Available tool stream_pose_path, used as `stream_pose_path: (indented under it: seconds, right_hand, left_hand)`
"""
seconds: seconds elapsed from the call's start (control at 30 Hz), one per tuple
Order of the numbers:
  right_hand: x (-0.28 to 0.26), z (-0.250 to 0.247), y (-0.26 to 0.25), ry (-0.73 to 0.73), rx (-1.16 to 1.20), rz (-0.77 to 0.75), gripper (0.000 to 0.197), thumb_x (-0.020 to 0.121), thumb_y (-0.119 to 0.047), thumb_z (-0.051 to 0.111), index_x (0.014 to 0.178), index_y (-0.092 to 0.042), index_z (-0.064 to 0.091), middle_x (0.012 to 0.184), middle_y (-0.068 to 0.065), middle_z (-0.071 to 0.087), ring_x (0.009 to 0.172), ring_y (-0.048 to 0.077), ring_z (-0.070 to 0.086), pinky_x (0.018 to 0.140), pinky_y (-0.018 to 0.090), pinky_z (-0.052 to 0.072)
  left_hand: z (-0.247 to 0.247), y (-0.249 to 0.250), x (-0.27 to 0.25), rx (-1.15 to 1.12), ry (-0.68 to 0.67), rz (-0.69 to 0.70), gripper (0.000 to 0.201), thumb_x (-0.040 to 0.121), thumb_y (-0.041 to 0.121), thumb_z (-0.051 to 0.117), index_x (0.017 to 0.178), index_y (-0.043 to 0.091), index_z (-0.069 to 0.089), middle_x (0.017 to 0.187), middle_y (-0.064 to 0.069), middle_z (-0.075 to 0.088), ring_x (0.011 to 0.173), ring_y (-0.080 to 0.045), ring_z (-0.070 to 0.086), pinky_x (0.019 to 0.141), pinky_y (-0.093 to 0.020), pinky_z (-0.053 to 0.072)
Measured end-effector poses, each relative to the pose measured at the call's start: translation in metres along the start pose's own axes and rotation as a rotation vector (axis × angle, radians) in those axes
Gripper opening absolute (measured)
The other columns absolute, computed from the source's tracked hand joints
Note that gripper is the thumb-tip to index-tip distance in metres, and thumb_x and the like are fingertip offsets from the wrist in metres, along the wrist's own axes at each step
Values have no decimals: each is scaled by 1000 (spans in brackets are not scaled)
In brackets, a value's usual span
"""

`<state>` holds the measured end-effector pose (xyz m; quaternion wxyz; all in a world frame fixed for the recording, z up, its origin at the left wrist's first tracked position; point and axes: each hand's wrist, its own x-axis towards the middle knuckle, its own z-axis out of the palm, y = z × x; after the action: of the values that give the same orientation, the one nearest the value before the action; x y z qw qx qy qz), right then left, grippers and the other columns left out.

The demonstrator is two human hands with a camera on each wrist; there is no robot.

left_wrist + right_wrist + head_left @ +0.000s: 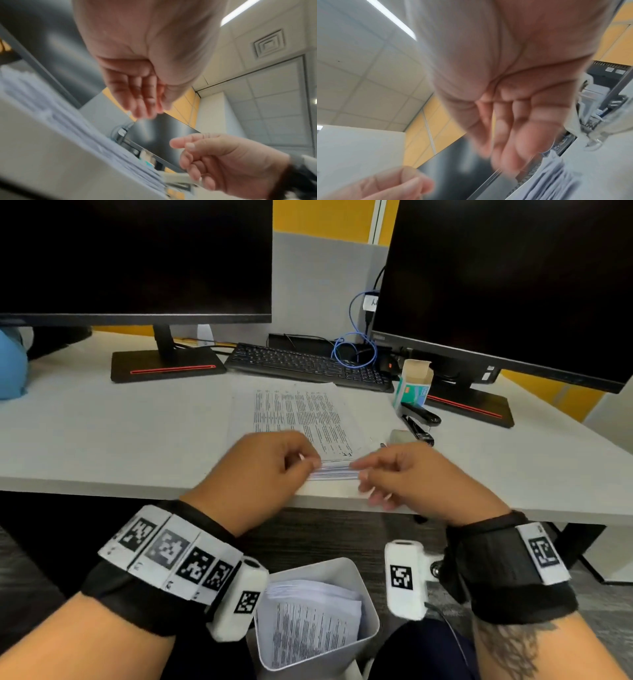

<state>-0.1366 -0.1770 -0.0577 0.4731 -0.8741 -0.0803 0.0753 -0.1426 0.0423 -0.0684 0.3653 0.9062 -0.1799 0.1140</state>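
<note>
A stack of printed sheets lies on the white desk, its near edge at the desk's front rim. Both hands hover over that near edge, a little apart. My left hand is on the left; in the left wrist view its fingers hang loosely straight above the stack, holding nothing. My right hand is on the right, with relaxed, blurred fingers beside the stack. Whether any fingertip touches the paper cannot be told.
A black stapler and an open staple box stand right of the sheets, a keyboard behind them. Two dark monitors fill the back. Below the desk, a grey bin holds printed paper.
</note>
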Motion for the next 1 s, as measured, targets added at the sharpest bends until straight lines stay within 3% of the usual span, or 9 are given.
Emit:
stream_pose_path:
  seconds: [0.1,0.17,0.27,0.37,0.63,0.77,0.87,0.93,1.0]
  right_hand:
    - [20,-10,3,348,-123,-8,30,94,-7,53,116,-20,68,94,1,71,85,21,68,80,37,59]
    - [34,-8,9,384,-225,30,33,94,-9,50,120,-21,67,109,2,68,100,24,65,94,41,53]
    - [48,1,10,308,-416,91,37,93,-18,57,129,-25,61,123,1,62,114,20,58,100,33,45]
    - [56,6,4,218,-504,133,47,91,-18,63,136,-27,54,137,-1,55,123,18,53,91,21,34]
    - [66,-3,1,103,-619,149,52,85,-21,71,134,-28,57,140,-5,52,124,17,51,97,25,38]
    - [73,-1,4,171,-499,177,39,88,-27,68,126,-25,64,127,-1,63,108,19,59,93,27,46]
    - [76,5,9,255,-508,74,24,94,-28,61,116,-24,71,113,5,68,91,21,61,86,28,48]
    - [78,7,12,408,-481,-52,19,95,-28,60,109,-26,73,110,8,62,84,17,54,81,26,43]
    - [75,7,13,555,-323,-189,15,96,-27,60,104,-26,73,110,4,56,89,13,54,86,27,45]
  left_hand:
    - [-14,-16,12,177,180,-49,17,96,28,56,110,28,66,103,7,67,91,-8,59,76,-20,42]
    - [-14,-34,17,290,110,-165,27,98,28,53,124,27,60,126,-1,60,113,-18,55,93,-28,40]
    - [-9,-54,18,298,-17,-268,40,96,40,53,134,26,52,138,-4,50,125,-22,47,102,-32,37]
    - [-6,-64,20,372,-96,-257,54,92,52,53,137,23,49,139,-3,51,127,-21,45,104,-34,36]
    - [-17,-68,29,527,-195,-212,63,89,63,50,138,25,47,135,0,55,120,-19,51,100,-31,41]
    - [-19,-68,33,644,-190,-175,56,90,66,42,128,26,52,115,-2,63,103,-19,58,90,-35,49]
    - [-20,-71,34,594,-142,-188,50,92,65,38,116,25,58,99,-1,66,89,-18,59,78,-34,50]
    - [-20,-72,32,469,-47,-205,51,93,64,33,113,24,59,97,0,65,87,-17,58,74,-33,48]
    - [-18,-71,29,281,157,-193,54,94,62,29,115,22,57,102,-1,60,93,-18,55,77,-34,44]
